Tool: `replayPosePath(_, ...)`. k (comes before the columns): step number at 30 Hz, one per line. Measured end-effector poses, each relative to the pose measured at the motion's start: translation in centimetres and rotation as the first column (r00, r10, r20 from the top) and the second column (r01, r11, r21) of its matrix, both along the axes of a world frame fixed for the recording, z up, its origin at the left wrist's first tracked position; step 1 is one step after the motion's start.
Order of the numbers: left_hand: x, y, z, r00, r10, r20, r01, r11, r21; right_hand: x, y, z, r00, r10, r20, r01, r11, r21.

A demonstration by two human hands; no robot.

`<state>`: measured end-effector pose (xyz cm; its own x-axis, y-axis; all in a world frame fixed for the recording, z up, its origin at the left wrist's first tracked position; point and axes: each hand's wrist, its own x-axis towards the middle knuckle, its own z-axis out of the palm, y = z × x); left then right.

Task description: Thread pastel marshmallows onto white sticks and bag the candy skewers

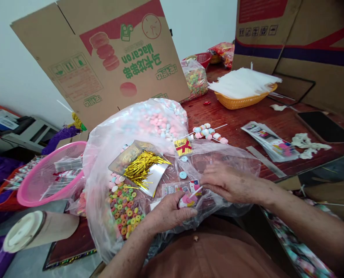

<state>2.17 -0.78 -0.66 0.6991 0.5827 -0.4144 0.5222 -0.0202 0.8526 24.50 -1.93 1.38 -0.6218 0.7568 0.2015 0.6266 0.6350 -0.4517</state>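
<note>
My left hand [173, 212] is closed around a small printed plastic candy bag [187, 200], from which a white stick [196, 192] juts up to the right. Close by the stick, my right hand [228, 181] has its fingers drawn together at the bag's upper end; what they pinch is hidden. Just beyond lie another flat printed bag [172, 188] and a blue candy disc [182, 175]. Gold twist ties [139, 168] spill from an open pouch, with a yellow twist-tie label [182, 147] to its right. Underneath spreads a large clear plastic bag [99, 143].
Ring-shaped candies [125, 208] and pastel candies [160, 123] fill parts of the large bag. Candy skewers [208, 132], printed bags [271, 141], a phone [326, 126] and a yellow basket of white sticks [238, 101] lie right. A pink basket [29, 189] and lidded cup [56, 227] stand left.
</note>
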Motion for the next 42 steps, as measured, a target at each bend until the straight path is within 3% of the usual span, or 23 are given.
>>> replayPosePath(4,1.3,-0.5,-0.8,0.983,-0.029,-0.184,0.088,0.942,0.323,-1.8,-0.4,-1.5,0.999,0.012,-0.052,-0.014,0.999,-0.041)
replayPosePath(6,1.7,-0.5,-1.0,0.978,0.010,-0.207,0.070,0.925,0.374,-2.8,-0.4,-2.0,0.995,-0.008,-0.099,0.002,0.998,-0.060)
replayPosePath(10,-0.5,1.0,0.9,0.998,0.046,0.054,-0.056,0.979,0.194,-2.4,0.4,-2.4,0.960,-0.048,-0.275,-0.005,0.982,-0.189)
replayPosePath(14,-3.8,1.5,3.3,0.997,0.080,0.023,-0.081,0.996,0.030,-1.4,1.1,-2.2,0.923,-0.099,-0.372,0.004,0.969,-0.248)
replayPosePath(16,-4.1,0.8,3.3,0.997,0.071,-0.010,-0.072,0.983,-0.167,-1.5,1.2,-1.8,0.934,-0.088,-0.347,0.022,0.982,-0.190)
replayPosePath(18,-3.7,-0.3,2.6,0.990,0.142,0.013,-0.130,0.938,-0.323,-2.1,1.3,-1.5,0.952,-0.070,-0.299,0.035,0.992,-0.123)
replayPosePath(21,-2.5,-1.5,1.3,0.946,0.320,0.050,-0.280,0.884,-0.374,-3.2,1.7,-1.3,0.970,-0.058,-0.235,0.041,0.996,-0.078)
replayPosePath(24,-1.7,-2.0,0.1,0.889,0.445,0.105,-0.391,0.859,-0.332,-4.4,2.1,-2.2,0.934,-0.113,-0.338,0.049,0.980,-0.192)
replayPosePath(26,-1.7,-2.0,-0.5,0.852,0.496,0.167,-0.450,0.857,-0.251,-5.5,1.9,-3.5,0.857,-0.231,-0.461,0.045,0.924,-0.379)
replayPosePath(28,-2.0,-1.9,-0.9,0.852,0.495,0.170,-0.488,0.869,-0.084,-6.8,1.3,-4.8,0.803,-0.306,-0.512,-0.029,0.837,-0.547)
replayPosePath(30,-2.6,-1.9,-1.0,0.877,0.462,0.129,-0.477,0.870,0.125,-8.0,0.5,-5.6,0.803,-0.320,-0.503,-0.070,0.788,-0.612)
replayPosePath(32,-3.0,-1.9,-0.8,0.915,0.397,0.074,-0.404,0.898,0.174,-9.0,-0.1,-5.5,0.800,-0.365,-0.476,0.002,0.796,-0.606)
replayPosePath(34,-3.3,-1.9,-0.6,0.942,0.335,0.032,-0.335,0.942,-0.020,-9.5,-0.2,-4.5,0.790,-0.419,-0.449,0.114,0.818,-0.563)
replayPosePath(36,-3.3,-1.6,-0.3,0.935,0.352,0.032,-0.334,0.910,-0.244,-9.6,0.2,-2.9,0.798,-0.409,-0.443,0.169,0.857,-0.487)
replayPosePath(37,-3.3,-1.4,-0.2,0.913,0.404,0.047,-0.374,0.879,-0.296,-9.5,0.6,-2.2,0.792,-0.404,-0.457,0.199,0.880,-0.432)
replayPosePath(39,-3.4,-0.8,-0.1,0.844,0.528,0.095,-0.494,0.834,-0.244,-9.1,1.4,-1.2,0.749,-0.430,-0.504,0.285,0.896,-0.342)
replayPosePath(41,-3.5,-0.3,0.1,0.816,0.562,0.135,-0.561,0.826,-0.049,-8.8,2.0,-1.1,0.729,-0.452,-0.514,0.309,0.887,-0.342)
replayPosePath(42,-3.6,-0.1,0.1,0.825,0.546,0.146,-0.559,0.827,0.064,-8.7,2.1,-1.4,0.753,-0.437,-0.492,0.258,0.884,-0.390)
